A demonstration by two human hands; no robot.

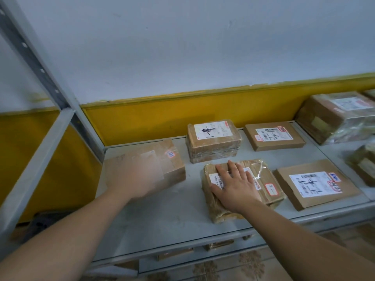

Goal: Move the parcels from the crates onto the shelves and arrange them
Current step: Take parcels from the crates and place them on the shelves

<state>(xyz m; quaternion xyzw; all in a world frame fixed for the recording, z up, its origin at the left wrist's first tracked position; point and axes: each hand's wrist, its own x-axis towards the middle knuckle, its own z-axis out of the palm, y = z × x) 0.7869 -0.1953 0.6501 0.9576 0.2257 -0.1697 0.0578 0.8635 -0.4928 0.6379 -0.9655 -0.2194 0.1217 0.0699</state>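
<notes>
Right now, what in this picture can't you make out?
Head view: the left hand is motion-blurred over the leftmost parcel; grip or mere touch, unclear.
The right hand lies flat on the wrapped parcel, covering part of its label.
The parcel at the right edge is cut off by the frame.
Parcels on the lower shelf are mostly hidden by the shelf board.
No crates in view.

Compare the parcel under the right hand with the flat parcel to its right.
The wrapped parcel, under the right hand, is thick; the flat parcel is thin. The wrapped parcel wears crinkled clear film; the flat parcel is bare card with a large label. Both are brown, on the shelf.
</notes>
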